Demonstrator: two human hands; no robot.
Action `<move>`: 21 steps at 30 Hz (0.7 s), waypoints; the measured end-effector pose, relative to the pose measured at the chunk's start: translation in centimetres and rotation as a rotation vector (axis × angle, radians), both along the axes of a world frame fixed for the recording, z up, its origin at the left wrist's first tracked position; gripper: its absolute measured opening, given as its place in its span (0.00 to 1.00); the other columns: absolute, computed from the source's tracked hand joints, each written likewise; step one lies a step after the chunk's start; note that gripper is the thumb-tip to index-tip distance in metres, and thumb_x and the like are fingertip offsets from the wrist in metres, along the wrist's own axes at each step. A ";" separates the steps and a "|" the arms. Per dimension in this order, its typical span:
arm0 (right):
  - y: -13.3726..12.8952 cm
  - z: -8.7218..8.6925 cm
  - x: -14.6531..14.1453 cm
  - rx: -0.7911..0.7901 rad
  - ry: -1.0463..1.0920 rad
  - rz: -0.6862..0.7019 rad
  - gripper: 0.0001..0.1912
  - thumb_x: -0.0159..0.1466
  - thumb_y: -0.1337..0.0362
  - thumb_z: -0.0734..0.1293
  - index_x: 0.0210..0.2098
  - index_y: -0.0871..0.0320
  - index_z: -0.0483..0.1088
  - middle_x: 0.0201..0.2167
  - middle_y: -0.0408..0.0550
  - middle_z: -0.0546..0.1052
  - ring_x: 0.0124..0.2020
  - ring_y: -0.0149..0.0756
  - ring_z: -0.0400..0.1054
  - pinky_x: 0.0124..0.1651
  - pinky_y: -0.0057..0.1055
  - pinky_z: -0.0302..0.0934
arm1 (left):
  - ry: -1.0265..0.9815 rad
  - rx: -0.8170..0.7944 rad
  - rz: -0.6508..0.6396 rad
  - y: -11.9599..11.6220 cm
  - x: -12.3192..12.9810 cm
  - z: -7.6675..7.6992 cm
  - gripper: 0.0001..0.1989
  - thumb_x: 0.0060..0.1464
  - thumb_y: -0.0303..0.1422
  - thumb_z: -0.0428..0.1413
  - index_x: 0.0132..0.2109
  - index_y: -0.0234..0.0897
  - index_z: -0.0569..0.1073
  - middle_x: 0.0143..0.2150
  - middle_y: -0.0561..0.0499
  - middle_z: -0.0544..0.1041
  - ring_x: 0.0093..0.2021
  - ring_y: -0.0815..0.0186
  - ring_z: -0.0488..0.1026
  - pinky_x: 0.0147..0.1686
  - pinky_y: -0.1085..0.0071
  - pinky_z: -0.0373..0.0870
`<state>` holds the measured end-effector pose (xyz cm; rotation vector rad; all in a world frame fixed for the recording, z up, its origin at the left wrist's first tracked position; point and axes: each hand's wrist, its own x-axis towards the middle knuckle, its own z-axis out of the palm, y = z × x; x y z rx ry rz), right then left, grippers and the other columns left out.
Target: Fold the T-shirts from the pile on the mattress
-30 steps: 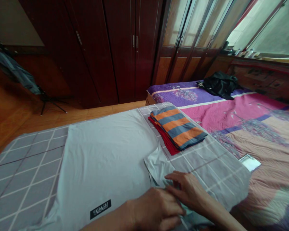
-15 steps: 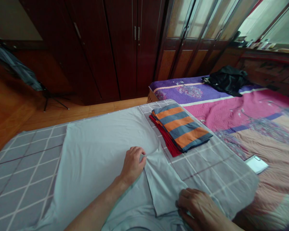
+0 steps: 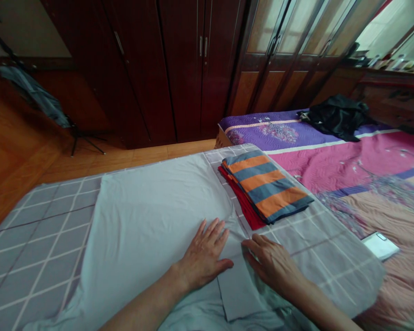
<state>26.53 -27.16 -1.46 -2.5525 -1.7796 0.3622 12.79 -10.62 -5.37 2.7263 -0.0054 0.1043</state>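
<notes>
A pale grey-green T-shirt [image 3: 152, 216] lies spread over a surface covered with grey checked cloth, and its sleeve [image 3: 239, 289] is folded inward across the body near me. My left hand [image 3: 209, 253] rests flat on the shirt beside the folded sleeve, fingers spread. At the shirt's right edge, by the sleeve fold, my right hand [image 3: 271, 259] has its fingers bent together on the fabric; its fingertips are partly hidden. Just beyond my hands sits a folded orange-and-grey striped garment [image 3: 267, 184] on top of a folded red garment [image 3: 243, 202].
To the right is a bed with a purple and pink cover [image 3: 348, 161]. On it lie a black garment [image 3: 338, 117] and a white phone [image 3: 380, 246]. Dark wooden wardrobes [image 3: 182, 73] line the back. A black tripod stand [image 3: 76, 135] stands on the floor at left.
My left hand has opened from a pinch and now lies flat on the shirt. My right hand has moved away from me, from the sleeve's end to the fold's edge. The view has shifted slightly.
</notes>
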 end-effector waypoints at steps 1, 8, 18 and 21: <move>-0.1 -0.3 0.2 -0.013 -0.019 -0.010 0.11 0.62 0.73 0.57 0.37 0.59 0.70 0.31 0.50 0.71 0.35 0.40 0.69 0.32 0.30 0.55 | 0.005 0.000 0.000 0.0 0.0 -0.1 0.35 0.60 0.53 0.42 0.65 0.35 0.53 0.68 0.42 0.51 0.69 0.56 0.42 0.65 0.51 0.40; -2.4 -0.8 -1.1 -0.033 0.040 -0.036 0.08 0.63 0.68 0.60 0.39 0.58 0.69 0.31 0.49 0.72 0.32 0.40 0.69 0.31 0.30 0.53 | 0.040 0.027 0.029 0.3 0.2 -0.6 0.35 0.60 0.51 0.44 0.67 0.37 0.49 0.69 0.43 0.47 0.69 0.56 0.39 0.65 0.51 0.38; -4.0 0.5 -4.3 -0.059 0.322 0.076 0.05 0.62 0.68 0.61 0.34 0.56 0.68 0.33 0.46 0.74 0.34 0.35 0.69 0.35 0.29 0.55 | 0.060 0.079 0.066 1.1 0.0 -0.8 0.33 0.61 0.49 0.43 0.67 0.36 0.48 0.70 0.43 0.44 0.69 0.55 0.37 0.65 0.49 0.37; -3.8 0.8 -4.4 -0.019 0.397 0.096 0.06 0.62 0.66 0.62 0.38 0.55 0.69 0.36 0.46 0.74 0.38 0.35 0.68 0.40 0.29 0.56 | 0.059 0.066 0.059 1.3 0.1 -1.0 0.33 0.62 0.50 0.41 0.67 0.37 0.47 0.70 0.44 0.45 0.69 0.56 0.36 0.65 0.49 0.36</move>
